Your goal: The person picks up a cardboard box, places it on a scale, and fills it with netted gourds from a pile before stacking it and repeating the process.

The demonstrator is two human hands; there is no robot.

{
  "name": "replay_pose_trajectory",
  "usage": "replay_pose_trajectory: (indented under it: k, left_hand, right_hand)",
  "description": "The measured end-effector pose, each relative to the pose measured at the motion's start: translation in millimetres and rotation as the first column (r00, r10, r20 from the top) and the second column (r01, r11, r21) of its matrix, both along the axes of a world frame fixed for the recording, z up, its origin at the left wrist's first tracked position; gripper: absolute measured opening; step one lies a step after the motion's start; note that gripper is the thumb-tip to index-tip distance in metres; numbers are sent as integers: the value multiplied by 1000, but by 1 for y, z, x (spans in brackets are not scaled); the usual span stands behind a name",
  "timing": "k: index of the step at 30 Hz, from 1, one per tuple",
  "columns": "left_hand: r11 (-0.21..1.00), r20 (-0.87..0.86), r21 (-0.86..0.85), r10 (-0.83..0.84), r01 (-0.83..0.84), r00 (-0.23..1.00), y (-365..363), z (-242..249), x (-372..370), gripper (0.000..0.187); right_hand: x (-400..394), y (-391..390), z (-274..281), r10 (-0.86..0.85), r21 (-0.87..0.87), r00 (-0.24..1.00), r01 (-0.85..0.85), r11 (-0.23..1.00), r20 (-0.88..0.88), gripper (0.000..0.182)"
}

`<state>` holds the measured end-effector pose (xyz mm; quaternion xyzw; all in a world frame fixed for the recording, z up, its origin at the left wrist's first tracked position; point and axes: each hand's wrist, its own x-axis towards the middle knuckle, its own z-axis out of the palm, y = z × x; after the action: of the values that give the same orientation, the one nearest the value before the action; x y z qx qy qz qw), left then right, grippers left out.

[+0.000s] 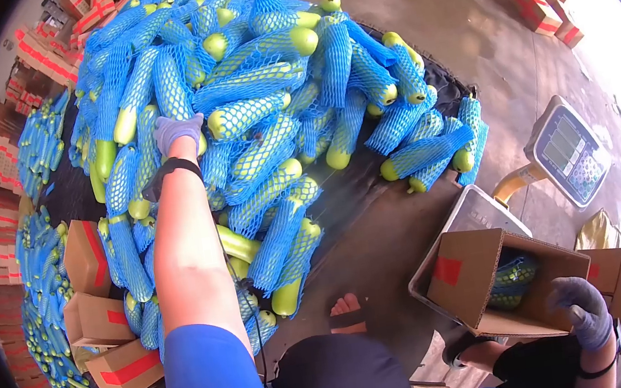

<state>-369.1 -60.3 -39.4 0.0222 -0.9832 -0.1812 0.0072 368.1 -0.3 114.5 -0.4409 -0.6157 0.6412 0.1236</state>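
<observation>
left hand [180,133]: on netted gourds [250,113], grip cannot tell | right hand [583,309]: half-open beside carton [460,272] | gourds: probably firm, heavy; grasp around middle

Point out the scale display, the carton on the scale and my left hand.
Scale display [564,144]: head view, middle of its screen.
Carton on the scale [469,275]: head view, outer side wall.
Left hand [179,130]: head view, gloved back.

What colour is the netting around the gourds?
The netting is blue, clearest in the head view.
</observation>
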Motion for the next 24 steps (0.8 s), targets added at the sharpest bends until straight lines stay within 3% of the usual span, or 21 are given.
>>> replay_pose_trajectory:
  k: [2, 4, 5, 6, 8, 10, 13, 16, 17, 18, 19, 21, 23, 24]
  left_hand:
    - [1000, 30, -3, -25, 25, 999, -2, 1, -7, 89]
    - [980, 68, 186, -85, 71, 994, -17, -7, -30, 85]
    - [817, 164, 576, -160, 37, 974, -28, 0, -20, 79]
    - [659, 125, 746, -279, 95, 952, -41, -6, -29, 69]
    - [182, 170, 982, -726, -53, 667, -83, -25, -59, 63]
    - [23, 98, 986, -883, -166, 458, -97, 31, 25, 63]
    - [-105, 0, 968, -909, -227, 417, -98, 90, 154, 71]
    - [-147, -81, 914, -979, -378, 185, -89, 137, 258, 75]
    - [-174, -85, 929, -959, -326, 269, -83, 149, 294, 74]
    - [-146, -89, 938, -978, -313, 189, -80, 164, 324, 75]
    - [-199, -157, 953, -970, -230, 187, -75, 184, 357, 75]
    - [-312, -292, 943, -942, -112, 163, -65, 216, 419, 77]
    - [-388, -389, 921, -916, 26, 102, -65, 230, 467, 80]
    - [-411, -422, 902, -905, 134, 58, -67, 229, 488, 81]
  right_hand:
    - [2, -1, -1, -13, -8, 1000, 13, 1000, 28, 67]
    - [4, 2, 3, -12, 2, 998, 12, 1000, 65, 67]
    - [6, 3, 6, -20, -4, 997, 21, 1000, 74, 67]
    - [7, 4, 5, -30, -9, 997, 31, 999, 70, 67]
    - [9, 3, 5, -14, 3, 999, 14, 1000, 43, 65]
    - [11, 4, 4, -1, 31, 1000, 0, 1000, 21, 63]
    - [10, -1, -7, 171, 137, 985, -168, 976, -8, 50]
    - [-10, -16, 8, 276, 38, 949, -273, 961, -152, 56]
    - [-16, -23, 11, 319, 1, 923, -327, 945, -217, 61]
    - [-24, -32, 15, 307, -93, 909, -345, 934, -283, 81]
    - [-35, -45, 22, 309, -111, 863, -380, 918, -399, 92]
    - [-50, -64, 23, 329, -20, 774, -403, 915, -541, 118]
    - [-65, -85, 32, 273, 116, 727, -260, 959, -630, 137]
    - [-73, -93, 40, 209, 179, 660, -114, 977, -722, 129]
